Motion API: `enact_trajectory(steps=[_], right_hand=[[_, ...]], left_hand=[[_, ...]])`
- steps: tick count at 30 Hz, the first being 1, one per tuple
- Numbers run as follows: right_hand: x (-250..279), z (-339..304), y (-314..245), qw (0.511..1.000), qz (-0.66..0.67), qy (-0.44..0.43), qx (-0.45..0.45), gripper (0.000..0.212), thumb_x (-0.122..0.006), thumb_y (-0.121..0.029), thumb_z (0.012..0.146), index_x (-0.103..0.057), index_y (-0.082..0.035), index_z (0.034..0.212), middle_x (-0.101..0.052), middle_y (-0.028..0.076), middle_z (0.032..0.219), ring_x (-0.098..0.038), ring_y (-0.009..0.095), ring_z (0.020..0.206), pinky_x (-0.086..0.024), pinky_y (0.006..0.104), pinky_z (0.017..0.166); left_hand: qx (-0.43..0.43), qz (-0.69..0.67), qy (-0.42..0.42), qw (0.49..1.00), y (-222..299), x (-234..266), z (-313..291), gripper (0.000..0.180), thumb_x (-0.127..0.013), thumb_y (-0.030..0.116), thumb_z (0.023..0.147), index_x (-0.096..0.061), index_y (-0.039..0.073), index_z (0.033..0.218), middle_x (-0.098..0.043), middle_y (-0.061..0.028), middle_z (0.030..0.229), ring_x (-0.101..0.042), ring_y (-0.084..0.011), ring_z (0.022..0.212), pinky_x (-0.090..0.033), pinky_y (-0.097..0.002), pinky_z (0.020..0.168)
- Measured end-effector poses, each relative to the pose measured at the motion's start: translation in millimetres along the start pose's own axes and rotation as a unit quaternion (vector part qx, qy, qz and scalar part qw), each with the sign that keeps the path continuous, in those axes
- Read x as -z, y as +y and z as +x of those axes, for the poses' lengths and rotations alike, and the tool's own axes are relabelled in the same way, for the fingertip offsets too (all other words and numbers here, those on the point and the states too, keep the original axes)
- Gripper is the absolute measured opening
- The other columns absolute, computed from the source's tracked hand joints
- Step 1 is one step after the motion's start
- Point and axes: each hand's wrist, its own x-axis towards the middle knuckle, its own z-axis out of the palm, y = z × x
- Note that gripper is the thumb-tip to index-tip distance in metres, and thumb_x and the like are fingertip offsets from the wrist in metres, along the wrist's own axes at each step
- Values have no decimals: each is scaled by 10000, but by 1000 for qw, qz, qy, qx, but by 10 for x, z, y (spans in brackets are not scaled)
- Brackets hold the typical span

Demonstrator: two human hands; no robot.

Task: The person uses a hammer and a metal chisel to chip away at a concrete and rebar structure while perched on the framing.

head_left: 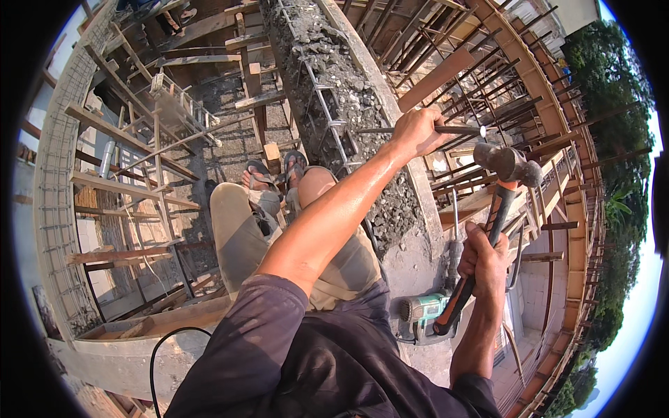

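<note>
My left hand (418, 131) is closed around a steel chisel (456, 130) held nearly level over the broken concrete beam (366, 90). The chisel's bright struck end points right; its other end reaches toward the exposed rebar (336, 129) on the beam. My right hand (482, 259) grips the black and orange handle of a hammer (503, 202). The hammer's heavy double-faced head (507, 165) is raised just below and right of the chisel's struck end, apart from it. Rubble (397, 209) covers the beam's top beneath my left forearm.
A green power tool (425, 308) with a long bit lies beside my right forearm. My sandalled feet (295, 165) rest left of the beam, among timber props (272, 159). Wooden formwork (575, 230) curves along the right, with rebar stubs. A black cable (155, 355) loops at lower left.
</note>
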Motion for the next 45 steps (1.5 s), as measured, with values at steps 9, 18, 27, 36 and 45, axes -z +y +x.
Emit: enact_trajectory(steps=[9,18,27,36,45], right_hand=[[582,-671,-1193,836,136,170,503,383,-427,-226,1061,-357,-153,691,-270,-37,543,-239,58,397,-270,204,385],[91,102,46,1000,-6,20,11,325,-666,-210,943,-439,-144,720,-350,-65,526,-304,43,392,-258,240,359],[245,-195,298,996,27,87,12,257,-655,-182,947,-479,-129,767,-359,-63,532,-319,40,398,-258,221,355],[373,-149,666,992,60,114,-17,274,-653,-184,944,-463,-147,749,-343,-73,534,-295,42,395,-255,229,355],[441,22,599,985,61,159,5,209,-646,-233,967,-515,-112,857,-343,-71,556,-329,45,411,-277,224,359]], left_hand=[[-30,11,-53,998,92,80,-32,293,-789,413,834,-775,122,868,-674,-78,643,-669,-219,625,-503,-385,638],[-10,46,-103,994,14,8,13,297,-780,404,827,-763,228,1066,-716,-88,705,-709,-252,697,-553,-402,706],[-32,-25,-29,999,114,-29,-164,498,-732,542,851,-719,83,659,-586,-45,517,-561,-173,501,-458,-382,560],[-159,-7,35,987,-51,-174,-1105,525,-672,339,936,-578,50,508,-530,-132,516,-545,-317,529,-446,-427,629],[-194,13,-46,980,-234,-290,-1043,508,-659,361,931,-621,81,509,-556,-110,473,-577,-303,475,-446,-429,536]])
